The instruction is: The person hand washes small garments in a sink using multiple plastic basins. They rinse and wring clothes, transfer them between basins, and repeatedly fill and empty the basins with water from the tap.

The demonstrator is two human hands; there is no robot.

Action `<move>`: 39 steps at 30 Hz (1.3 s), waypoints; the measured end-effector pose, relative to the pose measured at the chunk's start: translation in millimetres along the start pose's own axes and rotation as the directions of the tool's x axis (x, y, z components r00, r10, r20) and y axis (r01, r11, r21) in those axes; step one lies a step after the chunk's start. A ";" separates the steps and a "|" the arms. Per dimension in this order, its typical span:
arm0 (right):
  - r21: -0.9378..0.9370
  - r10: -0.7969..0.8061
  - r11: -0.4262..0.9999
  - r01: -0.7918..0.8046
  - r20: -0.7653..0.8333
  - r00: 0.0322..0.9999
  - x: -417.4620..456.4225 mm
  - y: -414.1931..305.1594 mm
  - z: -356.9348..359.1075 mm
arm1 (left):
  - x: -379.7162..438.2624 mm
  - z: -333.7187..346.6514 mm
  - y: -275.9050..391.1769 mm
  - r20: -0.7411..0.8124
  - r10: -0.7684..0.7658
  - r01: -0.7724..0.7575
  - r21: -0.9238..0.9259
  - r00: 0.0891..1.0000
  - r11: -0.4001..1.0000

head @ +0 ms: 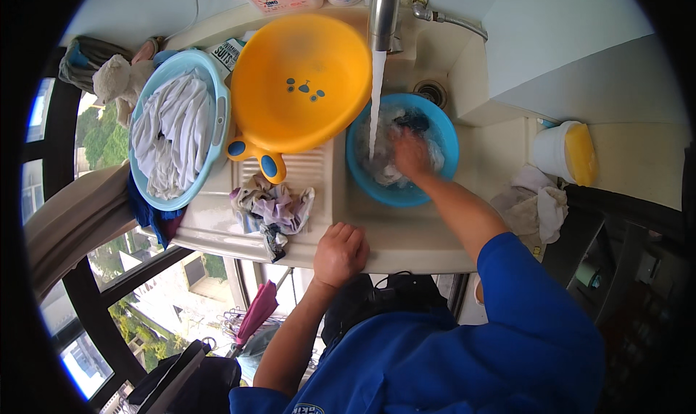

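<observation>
A blue plastic basin (451, 169) sits in the sink under the tap, with water running into it. My right hand (412, 152) reaches down into the basin, its fingers blurred and partly hidden by water and foam. Around it lie wet white cloth (392, 173) and a dark piece of fabric (416, 122); whether the hand grips either I cannot tell. My left hand (341, 255) rests curled on the front rim of the sink (399, 256), with nothing seen in it. The metal faucet (384, 17) comes in from the top of the view.
A yellow basin (321, 49) leans over the ribbed washboard (312, 166). Crumpled clothes (277, 204) lie nearby. Farther left stands a light-blue tub (220, 96) of white laundry (174, 131). At the right are a white bucket (552, 147) and rags (530, 204). The drain (430, 92) shows behind.
</observation>
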State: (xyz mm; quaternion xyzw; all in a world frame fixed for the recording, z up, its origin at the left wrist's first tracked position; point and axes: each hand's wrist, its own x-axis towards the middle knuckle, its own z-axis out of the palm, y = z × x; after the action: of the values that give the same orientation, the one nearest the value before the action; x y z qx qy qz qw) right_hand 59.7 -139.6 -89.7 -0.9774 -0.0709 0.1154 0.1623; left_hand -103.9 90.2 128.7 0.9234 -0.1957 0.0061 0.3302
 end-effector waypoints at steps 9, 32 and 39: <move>0.652 0.136 0.650 -0.390 0.406 0.904 18.5 -19.2 -147.6 | -4.1 -4.1 -0.8 -0.026 -0.008 0.009 0.007 1.000 1.000; 0.654 0.343 0.662 -0.366 0.170 0.924 -6.4 29.7 -72.4 | 45.1 35.1 -8.5 0.218 -0.481 0.525 -0.450 0.849 0.723; 0.858 0.179 0.395 -0.329 0.280 0.943 -41.7 17.5 -206.8 | 121.0 115.3 -48.3 0.076 -0.278 0.287 -0.331 0.958 0.899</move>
State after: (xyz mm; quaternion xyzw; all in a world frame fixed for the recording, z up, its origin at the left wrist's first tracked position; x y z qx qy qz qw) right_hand 72.7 -225.6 103.3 -0.7302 0.1395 0.2278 0.6288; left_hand 11.9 10.4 26.2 0.8714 -0.0624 -0.0880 0.4785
